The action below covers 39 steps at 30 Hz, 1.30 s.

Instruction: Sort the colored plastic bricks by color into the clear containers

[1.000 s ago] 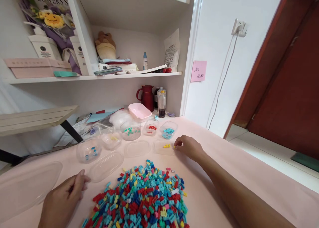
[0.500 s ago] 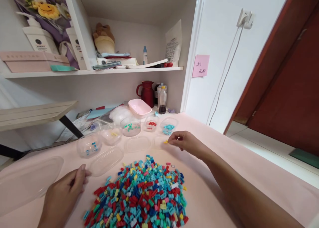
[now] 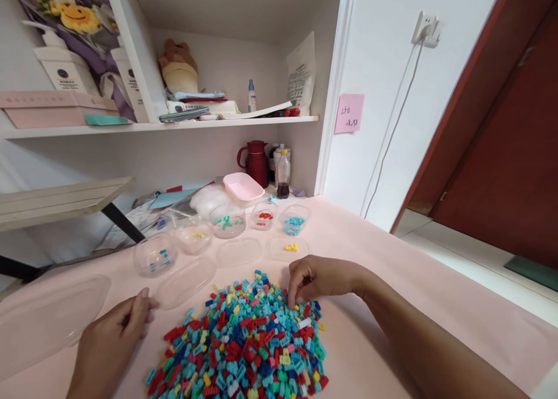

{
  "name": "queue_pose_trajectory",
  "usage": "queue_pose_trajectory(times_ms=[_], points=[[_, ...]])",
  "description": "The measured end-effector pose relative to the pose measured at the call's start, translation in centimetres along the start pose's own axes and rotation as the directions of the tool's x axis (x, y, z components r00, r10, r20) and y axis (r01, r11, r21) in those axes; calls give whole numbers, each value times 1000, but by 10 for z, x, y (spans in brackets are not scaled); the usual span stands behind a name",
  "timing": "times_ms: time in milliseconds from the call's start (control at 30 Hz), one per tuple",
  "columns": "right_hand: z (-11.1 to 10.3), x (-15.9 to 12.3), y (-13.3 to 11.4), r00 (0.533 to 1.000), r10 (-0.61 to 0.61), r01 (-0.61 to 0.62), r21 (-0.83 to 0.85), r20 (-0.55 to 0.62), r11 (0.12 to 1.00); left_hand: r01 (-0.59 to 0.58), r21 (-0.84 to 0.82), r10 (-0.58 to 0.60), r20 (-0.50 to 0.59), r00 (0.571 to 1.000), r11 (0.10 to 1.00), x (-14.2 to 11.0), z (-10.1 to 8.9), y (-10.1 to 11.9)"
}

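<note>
A large heap of small toy building bricks (image 3: pixel 244 347) in red, blue, turquoise, yellow, green and white lies on the pink tabletop. At the heap's upper right edge, my right hand (image 3: pixel 316 280) points down with thumb and fingers together among the bricks; whatever is between the fingertips is hidden. Left of the heap rests my left hand (image 3: pixel 115 338), loosely closed, with no visible object in it and its fingertips near a clear lid (image 3: pixel 185 283). Several yellow bricks (image 3: pixel 292 247) sit on another clear lid (image 3: pixel 272 251) just beyond my right hand.
Behind the heap stand clear tubs with blue (image 3: pixel 140 259), pale yellow (image 3: pixel 183 242), green (image 3: pixel 218 229), red (image 3: pixel 255 222) and turquoise bricks (image 3: pixel 285 220). Farther back are a pink basin (image 3: pixel 244 187), a red jug (image 3: pixel 256 164) and a bottle (image 3: pixel 283 175). A big clear lid (image 3: pixel 43 323) lies at left.
My right hand has come back from the lid to the heap's edge. The yellow piece at its fingertips has been let go, and yellow bricks show on that lid. My left hand stays put.
</note>
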State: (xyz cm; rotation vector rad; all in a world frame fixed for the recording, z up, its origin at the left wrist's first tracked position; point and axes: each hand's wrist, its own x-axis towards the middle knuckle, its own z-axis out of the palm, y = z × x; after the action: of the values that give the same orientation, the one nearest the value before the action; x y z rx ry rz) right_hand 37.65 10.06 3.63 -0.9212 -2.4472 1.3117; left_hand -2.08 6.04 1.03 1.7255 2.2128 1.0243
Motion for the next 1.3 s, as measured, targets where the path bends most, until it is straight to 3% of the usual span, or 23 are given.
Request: queue_pose_trajectory(times_ms=[267, 500, 667, 867, 1133, 1300], points=[[0, 1, 6, 994, 87, -91, -52, -66, 994, 26, -1, -26, 7, 1000, 1000, 1, -1, 1], [4, 4, 7, 996, 68, -70, -41, -66, 997, 53, -12, -53, 34, 998, 999, -1, -2, 3], [5, 7, 6, 995, 2, -20, -180, -101, 983, 61, -22, -60, 38, 997, 998, -1, -1, 0], [10, 12, 6, 994, 6, -35, -268, -111, 963, 61, -22, -60, 36, 998, 998, 1, 2, -5], [-4, 0, 2, 976, -6, -29, -156, -218, 987, 31, -21, -31, 11, 999, 999, 0, 1, -1], [1, 2, 1, 996, -64, 57, -101, -63, 993, 39, -26, -39, 20, 999, 999, -1, -2, 6]])
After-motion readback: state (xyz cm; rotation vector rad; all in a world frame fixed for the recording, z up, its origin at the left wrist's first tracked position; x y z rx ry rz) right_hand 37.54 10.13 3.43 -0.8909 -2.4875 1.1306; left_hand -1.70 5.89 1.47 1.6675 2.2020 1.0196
